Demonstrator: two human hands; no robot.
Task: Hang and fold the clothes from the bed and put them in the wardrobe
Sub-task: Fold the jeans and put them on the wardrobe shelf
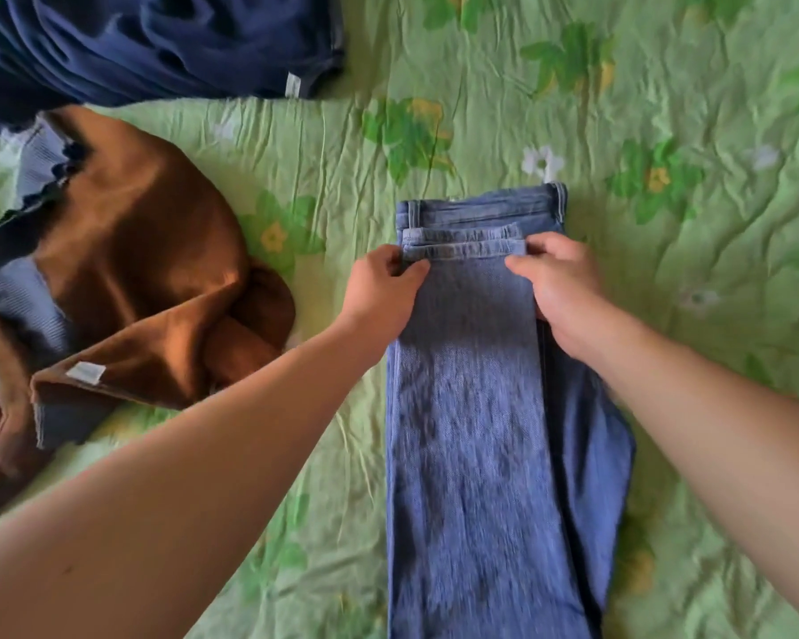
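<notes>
On the left side of the bed (pixel 665 108), a brown garment (pixel 148 269) lies crumpled, with a navy garment (pixel 158 43) bunched beyond it. Left hand (pixel 384 288): grip pinched on the left end of the leg hems. The jeans (pixel 471 408) lie flat on the bed at centre, with the legs folded up toward the waistband. Right hand (pixel 559 283): grip clamped on the right end of the same hems.

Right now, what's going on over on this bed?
A person is folding blue jeans on a green flowered bedspread. The left hand and right hand each pinch the leg hems, which lie just short of the waistband. A brown garment and a navy garment lie rumpled to the left.
</notes>
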